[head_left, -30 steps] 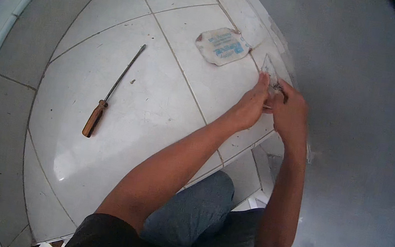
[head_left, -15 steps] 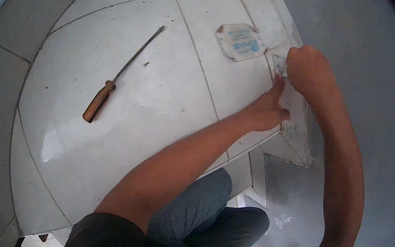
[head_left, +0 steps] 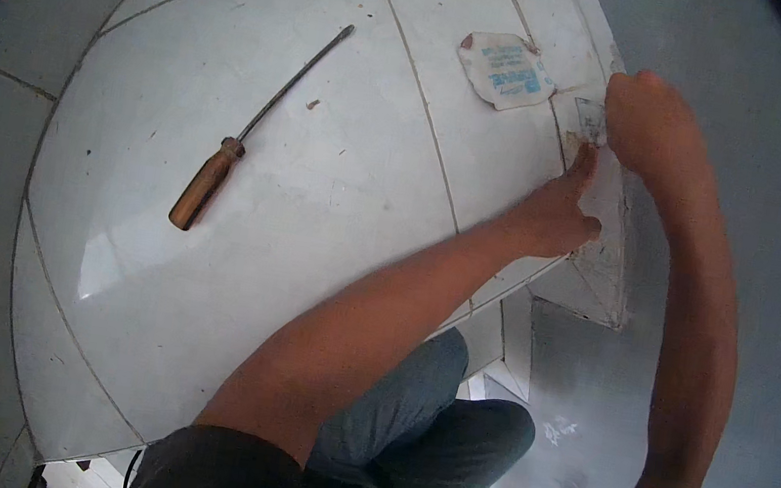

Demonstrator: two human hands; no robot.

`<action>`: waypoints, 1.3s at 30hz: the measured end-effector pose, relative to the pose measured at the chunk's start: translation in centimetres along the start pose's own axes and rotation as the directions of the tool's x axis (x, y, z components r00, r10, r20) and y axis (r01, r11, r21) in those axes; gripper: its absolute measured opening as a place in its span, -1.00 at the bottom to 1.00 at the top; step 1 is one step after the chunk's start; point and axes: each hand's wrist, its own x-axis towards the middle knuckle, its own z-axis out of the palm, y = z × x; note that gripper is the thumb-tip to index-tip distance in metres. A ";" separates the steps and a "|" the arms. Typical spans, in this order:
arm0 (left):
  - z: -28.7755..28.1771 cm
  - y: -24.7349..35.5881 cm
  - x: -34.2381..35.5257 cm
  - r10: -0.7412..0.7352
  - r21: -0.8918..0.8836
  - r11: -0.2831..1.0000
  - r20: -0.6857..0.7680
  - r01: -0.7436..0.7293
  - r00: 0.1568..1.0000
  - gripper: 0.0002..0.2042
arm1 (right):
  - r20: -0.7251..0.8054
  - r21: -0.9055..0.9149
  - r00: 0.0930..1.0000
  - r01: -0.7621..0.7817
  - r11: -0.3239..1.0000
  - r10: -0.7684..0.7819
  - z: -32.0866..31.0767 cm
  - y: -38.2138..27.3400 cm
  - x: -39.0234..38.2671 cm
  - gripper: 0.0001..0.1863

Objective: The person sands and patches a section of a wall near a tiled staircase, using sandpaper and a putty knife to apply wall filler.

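Note:
My left hand [head_left: 563,211] rests on the tiled ledge beside the wall, with index finger stretched forward and thumb apart. Its index fingertip touches the ledge by a small grey rectangular patch [head_left: 589,115], perhaps a thin blade or a mark; I cannot tell which. Just right of that patch, my right hand [head_left: 655,126] is closed in a fist against the wall side. Whatever it grips is hidden by the fingers. Left of the hands lies a crumpled whitish packet [head_left: 506,73] with blue print. A screwdriver [head_left: 206,183] with a brown handle lies farther left, its shaft pointing away.
White tiles [head_left: 316,204] with dark joints form the ledge, scattered with small crumbs. A grey wall [head_left: 760,246] rises along the right. My bent knees [head_left: 472,445] are below the ledge's near edge.
The view has shifted a little, so the screwdriver and packet appear farther right and higher. Both hands keep nearly the same place and pose at the ledge's right edge.

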 end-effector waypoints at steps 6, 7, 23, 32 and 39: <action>-0.4 0.6 -0.3 -0.089 -0.105 0.990 0.051 0.093 0.995 0.06 | -0.012 0.020 0.999 -0.038 0.999 0.038 -0.1 0.2 -0.5 -0.81; -0.4 0.8 -0.5 -0.097 -0.111 0.989 0.044 0.102 0.994 0.06 | -0.073 0.007 0.991 -0.108 0.994 0.109 -0.1 0.1 -0.6 -0.81; 0.0 -0.1 -0.4 -0.120 -0.084 0.989 0.015 0.121 0.993 0.01 | 0.026 -0.019 0.999 -0.028 0.999 0.028 0.0 -0.4 0.6 -0.76; -0.1 1.3 -1.0 -0.150 0.034 0.988 -0.026 0.150 0.988 -0.12 | -0.055 -0.026 0.998 -0.032 0.999 0.031 1.2 1.0 0.6 -0.79; -0.2 1.8 -1.3 -0.127 -0.117 0.986 -0.053 0.120 0.991 -0.32 | 0.112 -0.014 0.988 -0.105 0.994 0.106 -0.1 0.9 -1.1 -0.78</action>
